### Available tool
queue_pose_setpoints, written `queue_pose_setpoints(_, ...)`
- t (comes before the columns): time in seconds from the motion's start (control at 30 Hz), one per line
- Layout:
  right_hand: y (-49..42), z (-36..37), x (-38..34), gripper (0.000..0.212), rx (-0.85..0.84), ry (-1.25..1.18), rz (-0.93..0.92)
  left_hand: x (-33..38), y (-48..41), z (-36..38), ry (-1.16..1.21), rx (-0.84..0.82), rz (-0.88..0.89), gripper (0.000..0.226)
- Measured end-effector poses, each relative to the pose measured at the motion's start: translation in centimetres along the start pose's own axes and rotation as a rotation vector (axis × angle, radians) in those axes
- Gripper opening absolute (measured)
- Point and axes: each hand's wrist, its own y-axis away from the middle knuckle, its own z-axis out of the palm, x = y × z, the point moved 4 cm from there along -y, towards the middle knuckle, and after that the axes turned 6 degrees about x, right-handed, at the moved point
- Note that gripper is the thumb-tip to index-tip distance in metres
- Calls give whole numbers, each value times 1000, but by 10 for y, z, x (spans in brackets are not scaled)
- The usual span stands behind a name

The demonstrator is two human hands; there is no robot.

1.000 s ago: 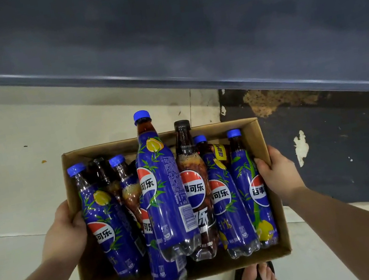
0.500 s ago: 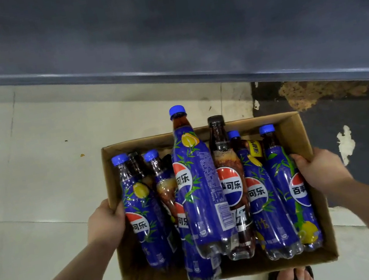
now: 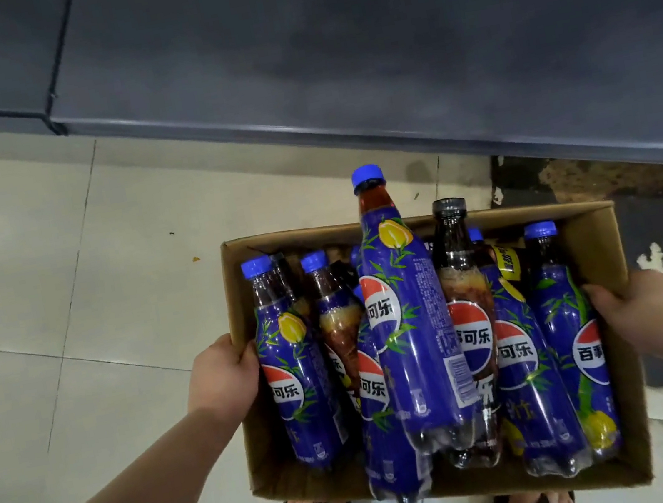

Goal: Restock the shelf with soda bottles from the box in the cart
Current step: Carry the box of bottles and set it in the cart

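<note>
Head view: left hand (image 3: 221, 379) and right hand (image 3: 643, 313) each grip a cardboard box (image 3: 601, 245) wall, but the loose top Pepsi bottle (image 3: 410, 326) could roll off if it tilts.

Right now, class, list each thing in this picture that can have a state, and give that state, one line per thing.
Cardboard box: open-topped, held up off the floor, loaded with bottles.
Left hand: gripping the box's left wall.
Right hand: gripping the box's right wall.
Tall blue-capped bottle: capped, lying on top of the others.
Black-capped bottle: capped, leaning.
</note>
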Motion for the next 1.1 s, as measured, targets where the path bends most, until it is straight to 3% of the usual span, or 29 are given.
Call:
queue_pose_setpoints(0.27, 81, -112, -32, 36, -25, 59, -74, 27, 75, -110, 80, 38, -5, 23)
queue_pose_setpoints(0.73, 305, -359, -129, 32, 35, 254, -459, 63, 307, -403, 99, 171, -118, 23)
queue_pose_setpoints(0.97, 408, -412, -164, 24, 39, 414, -796, 14, 457, -448, 312, 352, -302, 22)
queue_pose_setpoints(1.1, 481, -425, -174, 31, 20, 513, -994, -27, 558, -445, 405, 444, -446, 25)
